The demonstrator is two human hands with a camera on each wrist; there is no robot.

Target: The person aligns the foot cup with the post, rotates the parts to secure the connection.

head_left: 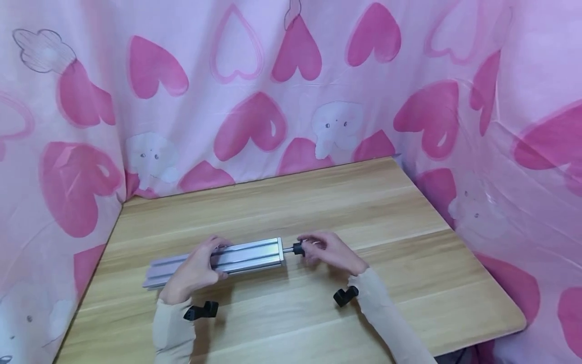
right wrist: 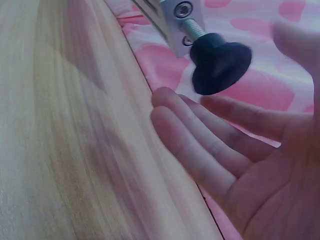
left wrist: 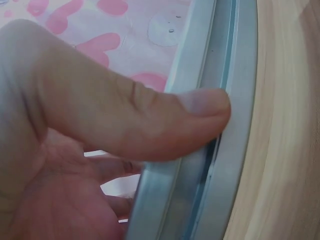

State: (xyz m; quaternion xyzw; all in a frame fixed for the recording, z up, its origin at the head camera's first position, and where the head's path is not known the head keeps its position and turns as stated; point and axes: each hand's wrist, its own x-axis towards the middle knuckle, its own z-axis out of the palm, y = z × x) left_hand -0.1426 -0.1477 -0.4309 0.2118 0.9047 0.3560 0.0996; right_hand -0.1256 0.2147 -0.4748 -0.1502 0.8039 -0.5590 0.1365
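Observation:
A silver aluminium profile (head_left: 254,255) lies lengthwise on the wooden table (head_left: 364,212). My left hand (head_left: 200,263) grips it near the middle. In the left wrist view the thumb (left wrist: 200,107) presses into the profile's (left wrist: 240,150) slot, with the fingers curled behind it. A black foot (head_left: 298,248) on a threaded stud sticks out of the profile's right end. My right hand (head_left: 318,248) is at that foot. In the right wrist view its fingers (right wrist: 200,140) lie straight just under the black foot (right wrist: 220,62), with no grip showing.
Pink cloth with heart prints (head_left: 291,76) walls the table on the left, back and right. Black wrist mounts (head_left: 201,310) (head_left: 345,296) sit on both sleeves. Bare wood (right wrist: 60,125) spreads around the profile.

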